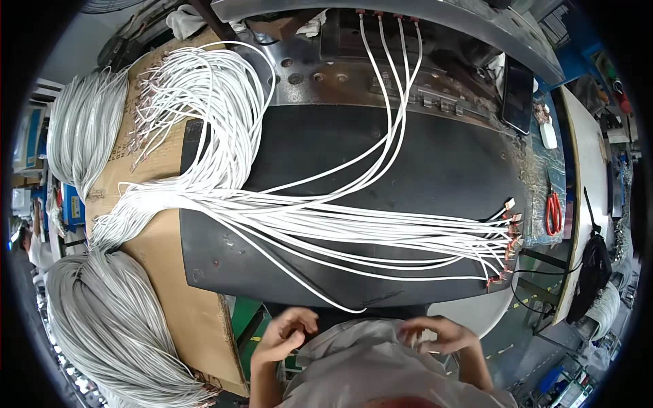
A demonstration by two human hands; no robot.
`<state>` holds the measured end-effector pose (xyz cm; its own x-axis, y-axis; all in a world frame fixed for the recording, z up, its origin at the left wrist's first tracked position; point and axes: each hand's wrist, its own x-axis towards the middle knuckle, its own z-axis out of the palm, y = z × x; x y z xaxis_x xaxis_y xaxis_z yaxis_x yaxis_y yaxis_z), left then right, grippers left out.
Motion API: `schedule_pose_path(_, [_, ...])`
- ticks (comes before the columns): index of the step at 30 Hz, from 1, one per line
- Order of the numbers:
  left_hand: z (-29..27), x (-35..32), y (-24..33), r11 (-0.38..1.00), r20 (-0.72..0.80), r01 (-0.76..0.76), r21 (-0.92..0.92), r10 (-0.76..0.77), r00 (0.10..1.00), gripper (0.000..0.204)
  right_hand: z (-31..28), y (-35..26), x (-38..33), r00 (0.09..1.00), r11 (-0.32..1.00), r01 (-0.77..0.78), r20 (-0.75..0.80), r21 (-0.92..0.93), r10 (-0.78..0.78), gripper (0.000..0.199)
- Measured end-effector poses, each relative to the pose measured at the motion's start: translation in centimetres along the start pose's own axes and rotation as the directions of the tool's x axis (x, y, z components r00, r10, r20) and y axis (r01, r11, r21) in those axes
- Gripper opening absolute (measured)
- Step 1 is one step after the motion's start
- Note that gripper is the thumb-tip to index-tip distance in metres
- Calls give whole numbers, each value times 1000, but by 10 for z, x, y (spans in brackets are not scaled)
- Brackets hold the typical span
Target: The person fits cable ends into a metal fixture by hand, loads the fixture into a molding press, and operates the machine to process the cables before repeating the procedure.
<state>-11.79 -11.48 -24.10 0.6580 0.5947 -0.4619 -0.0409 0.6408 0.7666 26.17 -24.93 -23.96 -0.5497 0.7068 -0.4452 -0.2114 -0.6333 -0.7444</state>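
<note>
Both hands hover over my lap, below the near edge of a black work surface (435, 160). My left hand (286, 333) is loosely curled, thumb apart from the fingers, and holds nothing visible. My right hand (439, 334) has bent, parted fingers with blurred tips and appears to be holding nothing. Just beyond them, a bundle of white cables (381, 234) lies across the surface, with small red-and-white ends (507, 238) at the right. One loose cable curves nearest to my left hand. Several other cables (401, 88) run up to red ends at the metal machine (340, 71).
Cardboard (183, 272) lies at the left, under a looped white cable bunch (231, 102). Coiled grey-white cables lie at the upper left (85, 129) and lower left (112, 306). Red-handled scissors (554, 212) and a dark phone (517, 95) are at the right.
</note>
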Motion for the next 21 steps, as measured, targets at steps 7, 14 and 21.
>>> schedule_pose_path(7, [-17,51,-63,929,-536,-349,-120,235,810,42,-37,123,51,393,576,809,-836,116,-383,52])
schedule_pose_path(14, [-17,58,-71,970,-632,-242,-18,176,754,48,-3,60,81,367,506,835,-905,217,-216,50])
schedule_pose_path(21, [-21,50,-55,953,-732,-275,124,275,623,34,-27,92,82,529,483,821,-723,304,-445,52])
